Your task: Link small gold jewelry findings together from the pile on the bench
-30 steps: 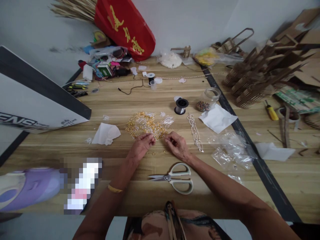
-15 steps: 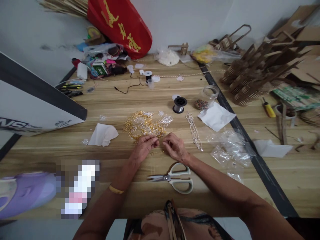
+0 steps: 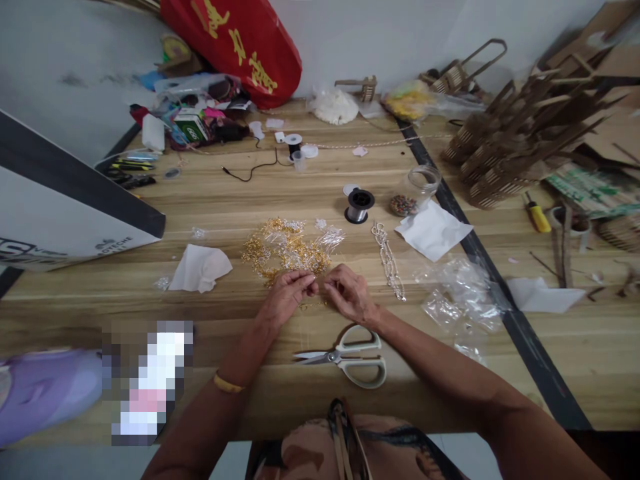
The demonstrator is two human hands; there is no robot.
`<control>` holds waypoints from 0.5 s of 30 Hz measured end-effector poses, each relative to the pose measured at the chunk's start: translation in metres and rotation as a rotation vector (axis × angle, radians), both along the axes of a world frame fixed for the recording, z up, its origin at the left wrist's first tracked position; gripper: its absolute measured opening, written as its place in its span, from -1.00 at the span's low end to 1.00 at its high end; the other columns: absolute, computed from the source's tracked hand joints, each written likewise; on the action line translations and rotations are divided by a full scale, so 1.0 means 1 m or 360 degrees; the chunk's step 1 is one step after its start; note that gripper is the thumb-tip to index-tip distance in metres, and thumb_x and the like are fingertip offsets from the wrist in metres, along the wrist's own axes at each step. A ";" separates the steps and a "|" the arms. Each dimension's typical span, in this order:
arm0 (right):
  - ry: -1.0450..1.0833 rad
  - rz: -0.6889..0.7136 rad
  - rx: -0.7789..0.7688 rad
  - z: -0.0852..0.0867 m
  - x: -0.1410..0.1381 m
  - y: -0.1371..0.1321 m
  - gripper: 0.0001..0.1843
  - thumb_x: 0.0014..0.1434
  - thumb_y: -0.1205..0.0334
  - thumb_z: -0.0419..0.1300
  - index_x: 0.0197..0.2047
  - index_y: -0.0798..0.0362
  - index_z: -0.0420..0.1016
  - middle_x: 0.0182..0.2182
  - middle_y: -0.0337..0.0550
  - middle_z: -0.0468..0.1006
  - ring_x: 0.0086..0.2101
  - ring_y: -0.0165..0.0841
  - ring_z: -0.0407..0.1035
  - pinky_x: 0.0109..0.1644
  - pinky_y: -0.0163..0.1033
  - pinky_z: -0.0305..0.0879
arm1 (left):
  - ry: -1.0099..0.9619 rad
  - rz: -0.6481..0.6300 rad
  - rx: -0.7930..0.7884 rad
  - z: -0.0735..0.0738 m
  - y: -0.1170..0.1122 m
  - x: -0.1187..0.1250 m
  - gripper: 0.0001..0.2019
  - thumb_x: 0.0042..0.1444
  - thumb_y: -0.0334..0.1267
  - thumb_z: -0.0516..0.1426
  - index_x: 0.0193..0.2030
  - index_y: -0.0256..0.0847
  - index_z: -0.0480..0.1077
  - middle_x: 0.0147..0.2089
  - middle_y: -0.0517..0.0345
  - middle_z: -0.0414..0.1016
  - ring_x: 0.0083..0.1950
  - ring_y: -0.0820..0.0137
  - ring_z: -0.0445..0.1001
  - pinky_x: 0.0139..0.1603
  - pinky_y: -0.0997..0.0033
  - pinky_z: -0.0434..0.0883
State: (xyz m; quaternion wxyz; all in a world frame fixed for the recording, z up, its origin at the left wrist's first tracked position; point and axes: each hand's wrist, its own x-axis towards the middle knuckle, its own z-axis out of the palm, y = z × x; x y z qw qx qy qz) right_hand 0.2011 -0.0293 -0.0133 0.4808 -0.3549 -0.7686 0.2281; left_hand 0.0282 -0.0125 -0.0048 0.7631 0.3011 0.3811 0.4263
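Note:
My left hand (image 3: 289, 293) is closed in a pinch at the near edge of a pile of gold and silver beads (image 3: 285, 247). Close beside it, my right hand (image 3: 349, 293) is also pinched, fingertips facing the left ones across a small gap. Whatever the fingertips hold is too small to make out. Small gold pieces (image 3: 314, 306) lie on the table just below the hands. Scissors (image 3: 345, 357) with pale handles rest nearer to me, blades pointing left. A silver bead chain (image 3: 387, 261) lies to the right of my right hand.
Beyond the beads stands a wire spool (image 3: 359, 205), with a glass jar of beads (image 3: 415, 191) to its right. White paper (image 3: 433, 230) and clear plastic bags (image 3: 465, 293) lie at right. A pixelated phone-like object (image 3: 153, 383) is at front left, and small woven baskets (image 3: 493, 160) stand back right.
The view has shifted slightly, so things at left sit a little further left and lower or higher. Both hands keep nearly the same pinched pose beside the beads.

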 end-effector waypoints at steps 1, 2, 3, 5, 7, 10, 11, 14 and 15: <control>-0.0001 -0.0002 0.0002 0.000 0.000 0.000 -0.95 0.24 0.33 0.08 -0.25 0.05 0.35 -0.43 -0.14 0.39 -0.42 -0.39 0.27 -0.41 -0.28 0.22 | -0.0004 0.0002 -0.0013 0.000 0.000 0.000 -0.81 -0.20 -0.30 0.35 -0.43 -0.33 0.50 -0.54 0.18 0.48 -0.47 0.51 0.42 -0.38 0.51 0.31; -0.0002 -0.0006 0.0006 0.000 0.000 0.000 -0.95 0.24 0.33 0.08 -0.25 0.05 0.35 -0.42 -0.14 0.40 -0.42 -0.39 0.27 -0.41 -0.28 0.23 | -0.0009 0.0003 -0.0028 -0.001 0.000 0.000 -0.81 -0.19 -0.30 0.35 -0.43 -0.33 0.50 -0.54 0.18 0.49 -0.47 0.51 0.42 -0.38 0.51 0.31; -0.0007 -0.0009 0.0007 -0.001 0.000 0.000 -0.95 0.24 0.33 0.08 -0.25 0.05 0.35 -0.42 -0.14 0.40 -0.42 -0.39 0.27 -0.41 -0.28 0.23 | -0.0015 0.0002 -0.0040 -0.001 0.000 0.000 -0.81 -0.19 -0.30 0.35 -0.42 -0.33 0.50 -0.53 0.17 0.49 -0.47 0.51 0.42 -0.38 0.51 0.32; -0.0014 -0.0014 0.0008 -0.001 0.000 0.001 -0.95 0.24 0.34 0.08 -0.25 0.05 0.35 -0.43 -0.15 0.39 -0.43 -0.39 0.27 -0.41 -0.28 0.23 | -0.0033 -0.0004 -0.0044 -0.003 -0.001 -0.001 -0.83 -0.16 -0.31 0.34 -0.40 -0.33 0.51 -0.53 0.17 0.49 -0.47 0.51 0.43 -0.37 0.51 0.33; -0.0019 -0.0013 0.0007 -0.001 0.000 0.002 -0.95 0.24 0.34 0.08 -0.25 0.05 0.35 -0.43 -0.15 0.39 -0.43 -0.39 0.26 -0.42 -0.29 0.22 | -0.0064 -0.0006 -0.0028 -0.006 -0.001 -0.001 -0.85 -0.13 -0.32 0.32 -0.39 -0.33 0.51 -0.51 0.17 0.49 -0.46 0.51 0.43 -0.37 0.51 0.33; -0.0025 -0.0009 -0.0001 0.000 0.000 0.002 -0.95 0.24 0.34 0.07 -0.25 0.05 0.35 -0.42 -0.15 0.39 -0.42 -0.39 0.27 -0.41 -0.29 0.23 | -0.0110 0.0007 -0.0037 -0.010 -0.001 -0.002 -0.86 -0.12 -0.32 0.32 -0.40 -0.32 0.51 -0.50 0.16 0.49 -0.45 0.51 0.43 -0.38 0.51 0.33; -0.0025 -0.0009 -0.0002 0.000 0.000 0.002 -0.95 0.23 0.35 0.07 -0.25 0.05 0.35 -0.43 -0.15 0.38 -0.42 -0.39 0.27 -0.41 -0.29 0.23 | -0.0125 0.0014 -0.0048 -0.010 -0.001 -0.003 -0.86 -0.12 -0.33 0.32 -0.40 -0.31 0.51 -0.50 0.16 0.49 -0.45 0.51 0.43 -0.39 0.51 0.33; -0.0019 -0.0007 0.0004 0.000 0.000 0.002 -0.94 0.23 0.36 0.07 -0.25 0.05 0.35 -0.43 -0.16 0.38 -0.43 -0.39 0.27 -0.41 -0.28 0.22 | -0.0169 0.0032 -0.0098 -0.007 -0.001 -0.002 -0.86 -0.16 -0.33 0.33 -0.42 -0.31 0.51 -0.51 0.17 0.49 -0.47 0.52 0.42 -0.40 0.51 0.34; -0.0021 -0.0007 0.0005 0.000 0.000 0.001 -0.94 0.22 0.37 0.08 -0.25 0.05 0.35 -0.43 -0.16 0.38 -0.43 -0.39 0.27 -0.41 -0.28 0.22 | -0.0180 0.0040 -0.0118 -0.006 -0.001 -0.002 -0.85 -0.18 -0.34 0.34 -0.43 -0.31 0.51 -0.52 0.17 0.49 -0.47 0.52 0.42 -0.40 0.52 0.34</control>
